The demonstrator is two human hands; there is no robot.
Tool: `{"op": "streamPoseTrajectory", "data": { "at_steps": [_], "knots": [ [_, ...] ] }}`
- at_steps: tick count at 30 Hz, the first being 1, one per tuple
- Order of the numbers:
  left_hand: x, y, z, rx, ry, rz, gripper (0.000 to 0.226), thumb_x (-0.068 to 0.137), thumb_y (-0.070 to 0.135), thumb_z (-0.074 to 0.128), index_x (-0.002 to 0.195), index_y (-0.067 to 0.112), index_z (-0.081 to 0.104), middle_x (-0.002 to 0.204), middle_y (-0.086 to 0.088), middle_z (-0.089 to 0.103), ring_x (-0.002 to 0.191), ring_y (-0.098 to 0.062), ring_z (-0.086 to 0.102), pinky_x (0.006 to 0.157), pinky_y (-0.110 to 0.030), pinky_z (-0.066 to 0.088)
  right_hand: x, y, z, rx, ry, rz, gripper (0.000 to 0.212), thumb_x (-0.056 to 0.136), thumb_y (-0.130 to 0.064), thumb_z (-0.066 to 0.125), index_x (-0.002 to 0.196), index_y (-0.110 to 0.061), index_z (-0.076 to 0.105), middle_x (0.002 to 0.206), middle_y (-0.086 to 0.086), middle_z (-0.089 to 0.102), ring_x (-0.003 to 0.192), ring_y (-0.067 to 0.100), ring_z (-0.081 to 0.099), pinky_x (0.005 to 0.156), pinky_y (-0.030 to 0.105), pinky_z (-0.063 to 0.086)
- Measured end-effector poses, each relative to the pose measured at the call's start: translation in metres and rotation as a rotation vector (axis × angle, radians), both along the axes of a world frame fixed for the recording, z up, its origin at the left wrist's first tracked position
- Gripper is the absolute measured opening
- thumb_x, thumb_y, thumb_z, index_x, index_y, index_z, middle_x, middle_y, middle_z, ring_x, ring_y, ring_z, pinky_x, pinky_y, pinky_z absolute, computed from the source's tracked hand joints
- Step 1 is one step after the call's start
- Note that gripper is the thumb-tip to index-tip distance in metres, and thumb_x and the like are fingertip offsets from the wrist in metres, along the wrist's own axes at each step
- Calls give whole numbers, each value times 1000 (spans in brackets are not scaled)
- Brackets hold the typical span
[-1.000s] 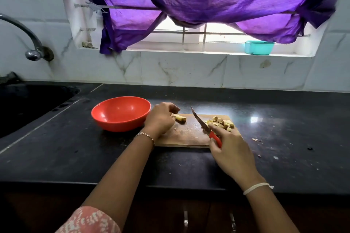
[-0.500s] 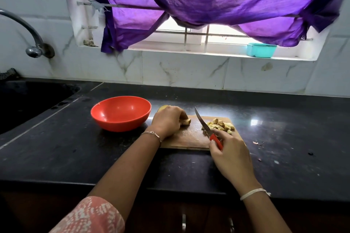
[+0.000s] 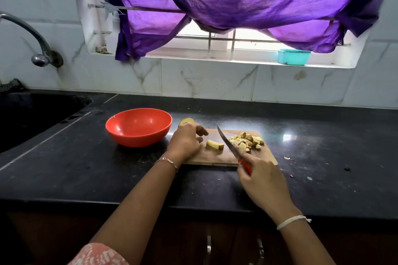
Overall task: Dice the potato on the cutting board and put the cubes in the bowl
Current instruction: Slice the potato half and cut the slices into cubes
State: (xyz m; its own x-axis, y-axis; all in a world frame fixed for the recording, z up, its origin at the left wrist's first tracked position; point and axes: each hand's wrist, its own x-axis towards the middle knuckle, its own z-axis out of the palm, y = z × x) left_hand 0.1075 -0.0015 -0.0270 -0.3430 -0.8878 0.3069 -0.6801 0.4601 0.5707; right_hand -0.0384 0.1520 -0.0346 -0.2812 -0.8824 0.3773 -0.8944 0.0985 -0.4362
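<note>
A wooden cutting board (image 3: 215,156) lies on the black counter. On it, a single potato strip (image 3: 215,144) lies left of the knife blade (image 3: 226,141), and a pile of potato cubes (image 3: 247,141) lies right of it. My right hand (image 3: 262,183) grips the knife's red handle, with the blade angled up and to the left. My left hand (image 3: 186,142) rests at the board's left end with loosely curled fingers, just apart from the strip. A larger potato piece (image 3: 187,122) shows behind that hand. The red bowl (image 3: 137,135) stands left of the board with nothing inside.
A dark sink (image 3: 32,114) with a tap (image 3: 38,58) is at the far left. Small peel scraps (image 3: 288,158) lie on the counter right of the board. A teal container (image 3: 294,57) sits on the window sill under a purple curtain.
My left hand let go of the potato strip and drew back to the left, leaving the strip uncovered. The knife stayed between the strip and the cubes.
</note>
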Motion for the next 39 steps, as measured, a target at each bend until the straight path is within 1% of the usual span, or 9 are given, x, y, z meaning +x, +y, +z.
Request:
{"op": "streamPoseTrajectory", "data": {
  "at_steps": [3,6,8,13,18,27,31,36,39],
  "knots": [
    [-3,7,-6,-8,-3,91,13,88,26,68,97,20,74,96,0,73,91,-14,65,80,-24,50,-2,5,-1,-13,41,13,47,95,-31,51,136,-51,43,103,-3,53,78,14,57,67,29,52],
    [-8,11,-11,-25,-20,93,50,67,67,73,86,21,73,86,3,70,85,-13,63,78,-31,53,-2,8,-1,-25,80,7,48,95,-30,51,137,-51,42,111,-1,54,85,17,61,70,32,53],
    [-10,13,-11,-57,-58,89,58,57,76,71,84,25,70,88,5,67,89,-13,61,84,-37,51,-2,7,-1,-13,105,-9,48,95,-32,50,138,-52,41,113,-2,53,89,18,61,69,30,50],
    [-13,17,-7,-64,-71,72,45,64,69,72,89,32,69,89,13,58,91,-7,55,90,-34,44,-2,8,0,44,116,-3,49,96,-34,46,139,-54,36,102,1,61,87,17,62,68,29,47],
    [-10,16,-3,22,-36,21,41,67,61,76,94,30,74,87,14,59,89,-5,56,76,-24,43,3,12,1,72,122,-22,51,96,-35,44,141,-55,30,103,1,66,92,17,63,71,29,46],
    [-9,18,-3,34,-26,25,42,70,59,75,99,29,75,87,13,58,93,-5,52,95,-32,42,10,10,-3,53,284,-58,54,98,-36,37,147,-50,20,110,-2,65,97,15,63,68,27,40],
    [-10,18,-4,26,17,30,37,70,51,79,97,26,75,97,7,69,99,-8,59,87,-27,43,6,10,-2,54,286,-34,52,99,-36,35,147,-51,20,110,-2,65,98,16,62,73,29,45],
    [-10,18,-4,23,-9,40,39,71,55,76,99,28,74,113,5,67,108,-10,56,97,-31,40,3,11,-1,45,236,-6,52,99,-34,36,146,-52,21,107,0,65,96,18,62,73,31,46],
    [-11,17,-3,50,-8,-1,37,74,50,76,103,28,74,117,8,66,97,-1,51,85,-20,36,5,12,-2,39,229,-1,53,100,-33,35,147,-50,19,108,-2,65,97,16,61,72,30,43]
  ]
}}
